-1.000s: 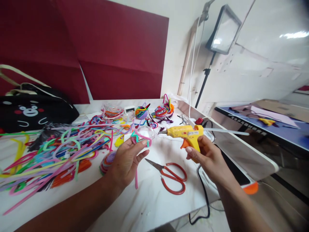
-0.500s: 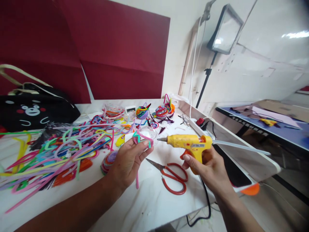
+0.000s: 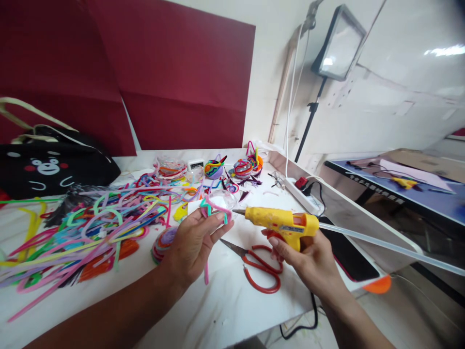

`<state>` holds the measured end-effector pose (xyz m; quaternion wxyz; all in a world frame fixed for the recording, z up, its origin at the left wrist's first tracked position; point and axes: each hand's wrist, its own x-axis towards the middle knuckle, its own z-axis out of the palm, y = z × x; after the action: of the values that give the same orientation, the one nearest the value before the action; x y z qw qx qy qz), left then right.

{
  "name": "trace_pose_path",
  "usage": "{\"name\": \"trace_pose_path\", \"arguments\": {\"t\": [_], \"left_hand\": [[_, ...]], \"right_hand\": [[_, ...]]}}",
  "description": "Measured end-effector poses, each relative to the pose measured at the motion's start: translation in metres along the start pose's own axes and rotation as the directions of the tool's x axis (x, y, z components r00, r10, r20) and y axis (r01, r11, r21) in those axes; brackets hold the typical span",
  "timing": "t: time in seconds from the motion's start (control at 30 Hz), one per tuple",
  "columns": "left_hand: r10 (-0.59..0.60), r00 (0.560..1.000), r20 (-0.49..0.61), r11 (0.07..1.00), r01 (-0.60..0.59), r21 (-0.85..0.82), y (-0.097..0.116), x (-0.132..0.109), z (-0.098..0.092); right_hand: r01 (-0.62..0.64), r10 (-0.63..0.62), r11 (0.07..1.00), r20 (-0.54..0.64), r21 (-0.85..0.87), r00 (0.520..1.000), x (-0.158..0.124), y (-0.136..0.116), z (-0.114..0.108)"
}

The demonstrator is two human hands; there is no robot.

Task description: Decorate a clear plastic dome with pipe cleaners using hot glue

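My left hand is closed on a clear plastic ball, its thumb pressing on zigzag-bent pink and teal pipe cleaners at the near side. Part of the ball is hidden by the fingers. A yellow hot glue gun is in my right hand, with the fingers wrapped round its handle and trigger. Its nozzle points left, very close to the pink pipe cleaner; whether they touch I cannot tell. A long translucent glue stick sticks out of its back. Red-handled scissors lie below, between the hands.
A heap of coloured pipe cleaners covers the left side of the table. Wrapped balls stand at the back. A black phone and a power strip lie at right. The gun's black cord hangs over the front edge.
The glue gun has shifted left and tipped, its back end lower and its nozzle closer to the pink pipe cleaner. My left hand has hardly moved.
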<state>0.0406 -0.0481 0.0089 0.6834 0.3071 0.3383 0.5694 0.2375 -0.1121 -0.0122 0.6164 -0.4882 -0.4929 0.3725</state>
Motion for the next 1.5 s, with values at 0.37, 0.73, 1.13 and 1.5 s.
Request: {"name": "trace_pose_path", "arguments": {"t": [0.37,0.73,1.13,1.5], "left_hand": [[-0.006,0.999,0.051,1.0,0.008,-0.029,0.0,-0.001,0.0],[-0.01,0.994,0.107,1.0,0.012,-0.022,0.001,-0.004,0.001],[-0.006,0.995,0.104,1.0,0.007,-0.009,0.0,-0.004,0.003],[0.006,0.993,0.121,1.0,-0.004,-0.019,-0.001,-0.004,0.0]], "right_hand": [[0.049,-0.049,0.999,0.001,0.015,0.999,-0.001,-0.004,0.01],[0.076,-0.072,0.991,0.045,-0.106,0.996,-0.002,0.005,0.007],[0.132,-0.113,0.95,0.085,-0.283,0.99,-0.003,0.013,0.003],[0.231,-0.213,0.92,0.091,-0.317,0.973,-0.005,0.024,0.0]]}}
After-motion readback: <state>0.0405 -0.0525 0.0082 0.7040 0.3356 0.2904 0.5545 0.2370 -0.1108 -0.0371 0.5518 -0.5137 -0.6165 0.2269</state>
